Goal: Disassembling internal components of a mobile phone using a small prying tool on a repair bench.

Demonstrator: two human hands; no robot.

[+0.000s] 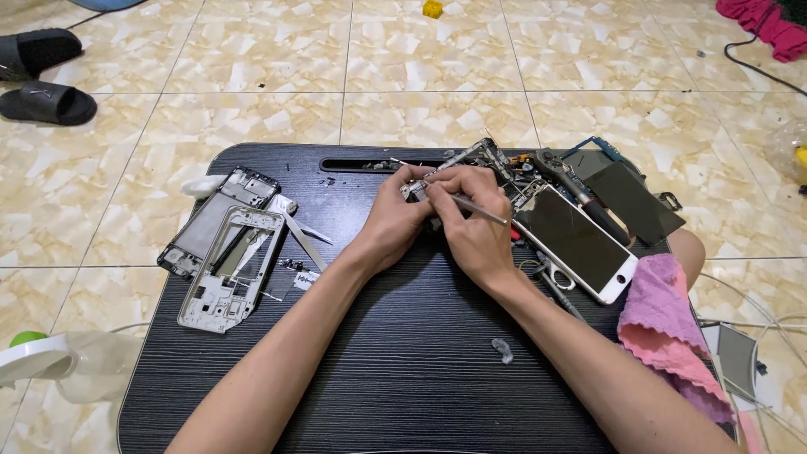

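Nearest the camera, two bare forearms are reaching forward across a low black wood-grain table (403,370), with a small pale scrap (502,350) lying on the bare top between them. At the right edge a pink cloth (668,324) is draping over the table's side.

Further in, the two hands are meeting at the middle of the table. The left hand (393,220) is curling around a small metal phone part (414,191), pinching it between thumb and fingers just above the table top. The right hand (472,225) is gripping a thin metal tool (479,208) like a pen, with its tip pressing at the small part and its shaft pointing out to the right. The hands are touching each other around the part.

Left of the hands, a silver phone mid-frame (231,269) is lying flat, overlapping a black phone frame (220,220) beside it. Right of the hands, a white phone screen assembly (576,242) is lying face up and tilted, with a dark rectangular panel (643,200) and a heap of loose phone parts (521,168) behind it.

Beyond the table, a beige tiled floor (437,59) is spreading out, with two black slippers (42,80) at far left, a small yellow block (432,8) at the top, and red fabric (761,21) in the far right corner.
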